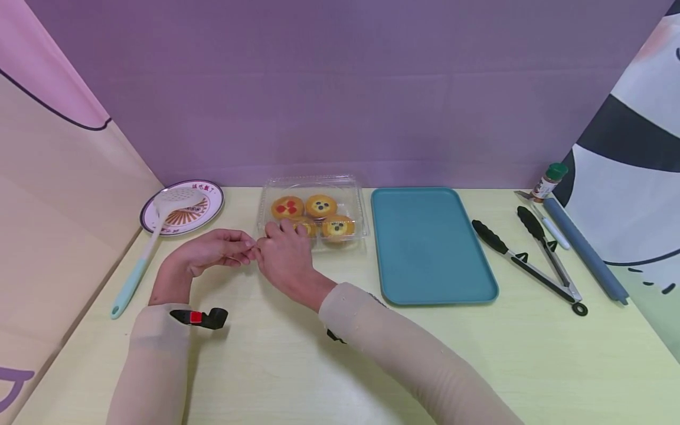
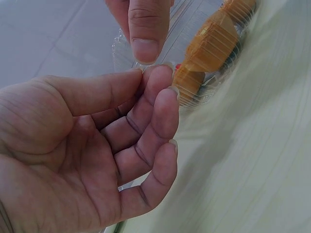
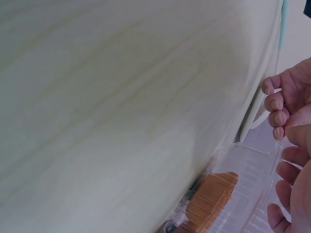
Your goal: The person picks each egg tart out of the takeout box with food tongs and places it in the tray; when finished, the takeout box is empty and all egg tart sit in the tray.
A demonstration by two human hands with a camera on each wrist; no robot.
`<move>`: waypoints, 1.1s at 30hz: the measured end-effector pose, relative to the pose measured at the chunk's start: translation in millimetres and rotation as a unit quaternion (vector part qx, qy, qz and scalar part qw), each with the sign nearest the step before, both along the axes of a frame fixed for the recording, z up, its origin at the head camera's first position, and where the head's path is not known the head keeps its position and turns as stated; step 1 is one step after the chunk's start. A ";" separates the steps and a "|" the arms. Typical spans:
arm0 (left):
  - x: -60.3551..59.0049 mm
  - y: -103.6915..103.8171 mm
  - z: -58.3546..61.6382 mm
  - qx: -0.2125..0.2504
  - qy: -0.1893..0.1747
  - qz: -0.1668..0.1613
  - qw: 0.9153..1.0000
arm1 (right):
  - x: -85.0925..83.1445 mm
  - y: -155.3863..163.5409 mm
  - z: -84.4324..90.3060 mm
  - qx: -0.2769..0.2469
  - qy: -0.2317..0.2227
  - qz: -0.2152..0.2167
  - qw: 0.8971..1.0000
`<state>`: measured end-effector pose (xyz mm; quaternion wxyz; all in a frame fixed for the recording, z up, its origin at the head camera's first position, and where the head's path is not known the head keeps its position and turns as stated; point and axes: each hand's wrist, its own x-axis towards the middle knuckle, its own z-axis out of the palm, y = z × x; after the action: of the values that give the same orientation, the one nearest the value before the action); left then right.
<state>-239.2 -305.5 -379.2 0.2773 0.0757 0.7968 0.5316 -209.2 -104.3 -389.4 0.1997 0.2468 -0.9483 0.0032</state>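
Meanwhile, left of the teal tray (image 1: 432,245), the left hand (image 1: 212,251) pinched the front corner of a clear clamshell box of tarts (image 1: 313,212) on the counter (image 1: 276,360), the right hand (image 1: 284,254) curled on the same edge; apparently opening the lid, which calls for prying apart.

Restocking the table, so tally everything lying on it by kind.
Clear pastry box: 1
Tarts inside it: 4
Teal tray: 1
Tongs: 1
Slotted spoon: 1
Plate: 1
Spice jar: 1
Grey roll: 1
Pen: 1
Total: 12
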 end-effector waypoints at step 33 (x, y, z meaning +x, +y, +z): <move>-0.6 -1.5 -2.6 -0.004 0.003 0.003 1.000 | -5.8 3.8 -2.7 -0.002 0.064 0.022 0.998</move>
<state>-239.8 -307.0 -381.7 0.2732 0.0736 0.8001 0.5289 -215.0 -100.4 -392.1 0.2606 0.2673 -0.9277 -0.0058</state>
